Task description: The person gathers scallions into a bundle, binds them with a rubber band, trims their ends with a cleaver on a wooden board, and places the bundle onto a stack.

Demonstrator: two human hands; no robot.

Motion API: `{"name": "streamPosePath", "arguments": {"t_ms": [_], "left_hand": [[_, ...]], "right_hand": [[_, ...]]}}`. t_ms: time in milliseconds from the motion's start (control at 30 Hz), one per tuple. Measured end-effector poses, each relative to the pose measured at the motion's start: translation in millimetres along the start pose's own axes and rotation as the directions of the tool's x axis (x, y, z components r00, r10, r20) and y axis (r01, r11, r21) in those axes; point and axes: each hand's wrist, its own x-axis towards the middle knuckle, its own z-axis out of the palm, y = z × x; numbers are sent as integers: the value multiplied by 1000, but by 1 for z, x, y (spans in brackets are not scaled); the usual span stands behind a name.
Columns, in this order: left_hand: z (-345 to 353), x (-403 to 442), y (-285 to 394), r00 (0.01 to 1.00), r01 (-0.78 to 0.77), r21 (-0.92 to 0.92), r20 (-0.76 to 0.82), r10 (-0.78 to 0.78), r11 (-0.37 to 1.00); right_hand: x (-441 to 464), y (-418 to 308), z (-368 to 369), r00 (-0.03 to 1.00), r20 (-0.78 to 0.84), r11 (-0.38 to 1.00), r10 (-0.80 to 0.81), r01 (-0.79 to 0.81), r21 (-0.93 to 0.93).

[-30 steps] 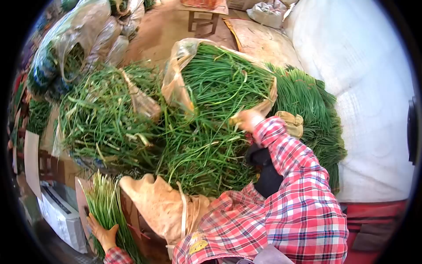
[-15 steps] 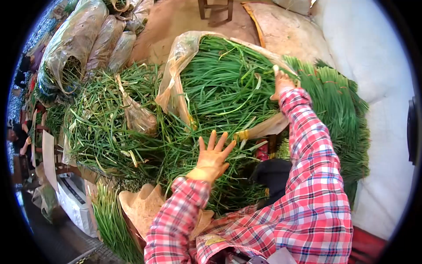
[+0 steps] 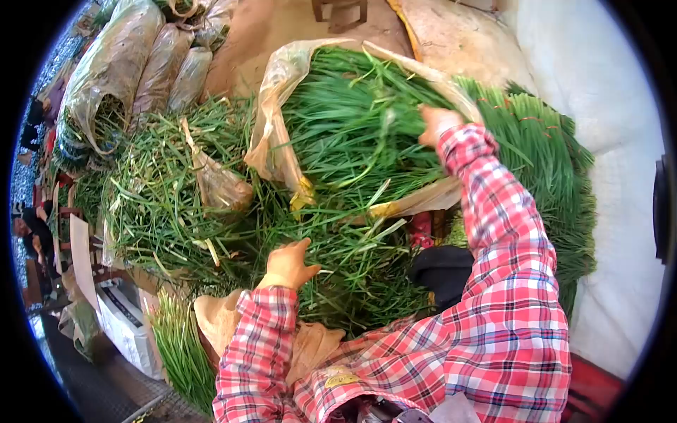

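The right hand (image 3: 438,125) folds its fingers over the right ends of the long green leaves (image 3: 360,116), pinching a bunch that blurs toward the left. The left hand (image 3: 288,264) holds nothing: thumb and forefinger stand apart, the other fingers curl in, and it is just above the loose greens (image 3: 352,264) on the near side. Whether it touches them I cannot tell.

The long leaves lie in an opened plastic bag (image 3: 273,123), whose rolled rim runs along the far edge and down the left side. A yellowed strip of its near rim lies between the hands, and the right forearm crosses over that side, covering part of it.

To the left spreads a tangled heap of greens (image 3: 162,197), a twisted piece of plastic (image 3: 220,185) on top. Farther left and far, filled plastic bags (image 3: 113,63) lean together. To the right, neat bundles (image 3: 539,148) with reddish ties are stacked against a white sheet (image 3: 613,134).

Near the body, a dark item (image 3: 443,271) sits beside the right sleeve; a tan cloth (image 3: 215,317) is partly hidden by the left sleeve. Near left are a stalk bundle (image 3: 182,345) and a white box (image 3: 127,328). On the far side are a stool (image 3: 340,14) and a tan sack (image 3: 469,42).
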Motion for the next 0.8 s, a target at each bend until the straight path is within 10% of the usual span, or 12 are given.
{"name": "streamPosePath", "arguments": {"t_ms": [133, 200, 367, 433, 533, 567, 633, 667, 800], "left_hand": [[-6, -2, 28, 987, -159, -519, -113, 117, 840], [10, -3, 40, 997, 21, -848, 55, 49, 530], [34, -21, 39, 960, 269, -963, 269, -73, -1], [55, -20, 29, 985, 155, -977, 164, -49, -146], [52, -5, 39, 998, 59, -914, 60, 9, -401], [50, -2, 43, 999, 52, -914, 51, 13, -403], [52, 1, 47, 936, -315, -813, -352, 17, 490], [37, 6, 64, 990, -92, -947, -54, -131, -309], [20, 25, 89, 999, -7, -763, 26, -41, -647]], "right_hand": [[-67, -69, 12, 960, 177, 960, -219, 179, 215], [-77, -83, 37, 923, 263, 879, -282, 138, 457], [-102, -114, 95, 955, 188, 393, -227, -87, 915], [-113, -127, 119, 939, 157, 411, -307, -18, 912], [-156, -154, 70, 859, 415, 820, -300, 9, 573], [-165, -163, 77, 874, 346, 808, -340, 83, 584], [-170, -175, 91, 906, 232, 891, -354, 251, 378], [-171, -173, 83, 904, 226, 907, -362, 287, 307], [-177, -132, 10, 883, 259, 919, -392, 362, 156]]}}
